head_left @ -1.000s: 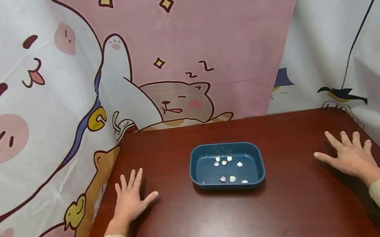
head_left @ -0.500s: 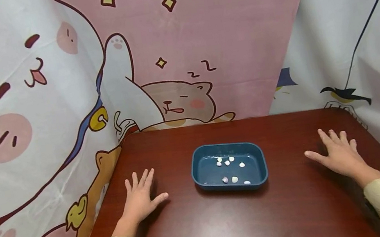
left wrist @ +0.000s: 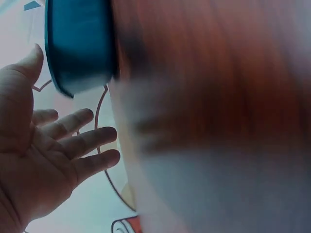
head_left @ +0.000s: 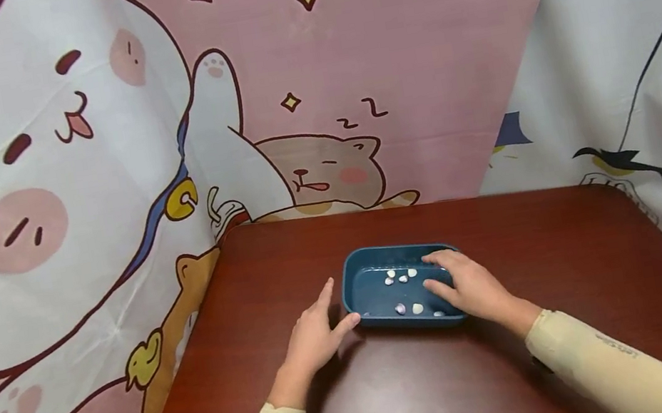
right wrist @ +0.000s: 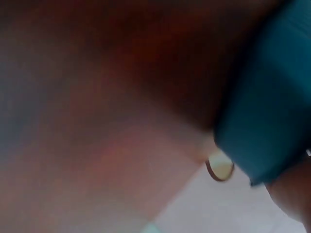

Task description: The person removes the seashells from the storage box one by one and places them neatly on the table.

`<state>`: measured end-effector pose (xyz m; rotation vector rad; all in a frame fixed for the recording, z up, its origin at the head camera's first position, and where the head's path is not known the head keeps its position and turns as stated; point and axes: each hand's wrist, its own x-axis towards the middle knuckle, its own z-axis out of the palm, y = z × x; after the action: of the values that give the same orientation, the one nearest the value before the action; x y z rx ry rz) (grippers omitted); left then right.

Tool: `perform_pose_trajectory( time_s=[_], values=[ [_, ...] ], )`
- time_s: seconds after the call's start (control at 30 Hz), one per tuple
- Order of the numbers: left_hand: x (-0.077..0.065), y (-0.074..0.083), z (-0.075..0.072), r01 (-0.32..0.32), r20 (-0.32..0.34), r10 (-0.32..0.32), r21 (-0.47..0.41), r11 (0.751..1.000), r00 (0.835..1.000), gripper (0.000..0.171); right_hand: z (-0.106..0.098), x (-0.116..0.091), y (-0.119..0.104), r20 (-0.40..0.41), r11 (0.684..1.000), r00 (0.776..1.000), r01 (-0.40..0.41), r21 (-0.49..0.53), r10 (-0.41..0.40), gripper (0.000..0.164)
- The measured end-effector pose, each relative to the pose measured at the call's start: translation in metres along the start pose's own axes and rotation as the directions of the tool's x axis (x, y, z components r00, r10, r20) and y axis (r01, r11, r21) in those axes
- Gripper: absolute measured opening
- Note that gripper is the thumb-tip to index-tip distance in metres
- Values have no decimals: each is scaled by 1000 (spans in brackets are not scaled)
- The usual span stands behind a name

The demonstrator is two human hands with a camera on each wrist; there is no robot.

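Note:
A dark blue rectangular tray [head_left: 372, 299] lies on the table, with several small white and purplish shells [head_left: 404, 279] scattered on its bottom. My left hand [head_left: 316, 339] is at the tray's left end, thumb and fingers spread; whether the thumb touches the rim I cannot tell. The left wrist view shows that hand [left wrist: 48, 155] with loosely extended fingers beside the tray [left wrist: 80, 43]. Over the tray's right end reaches my right hand [head_left: 477, 288], its fingers bent loosely, covering that corner. In the blurred right wrist view only a bit of the hand [right wrist: 294, 191] shows below the tray [right wrist: 272, 107].
The tray stands on a glossy reddish-brown table [head_left: 411, 381]. A pink and white cartoon cloth [head_left: 412, 63] hangs behind the table and along its sides.
Both hands have moved inward from the table's sides to the two ends of the tray. The tray and shells keep their place on the table; the head view has shifted slightly.

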<state>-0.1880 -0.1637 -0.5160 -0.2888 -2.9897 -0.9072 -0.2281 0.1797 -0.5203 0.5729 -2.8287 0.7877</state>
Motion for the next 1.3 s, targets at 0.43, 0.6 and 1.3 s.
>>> perform_pose_trajectory(
  time_s=[0.43,0.6,1.3],
  values=[
    [7,24,13,39,-107,-33,55,998,994,74,11,31,-5,199,1000,980,-11,-3,11,68],
    [8,30,14,84,-185,-65,93,992,981,64,20,47,-17,233,999,972,-29,-24,34,63],
    [5,18,25,138,-41,-145,-143,980,989,76,57,62,-23,164,998,985,-52,-40,58,34]
  ],
)
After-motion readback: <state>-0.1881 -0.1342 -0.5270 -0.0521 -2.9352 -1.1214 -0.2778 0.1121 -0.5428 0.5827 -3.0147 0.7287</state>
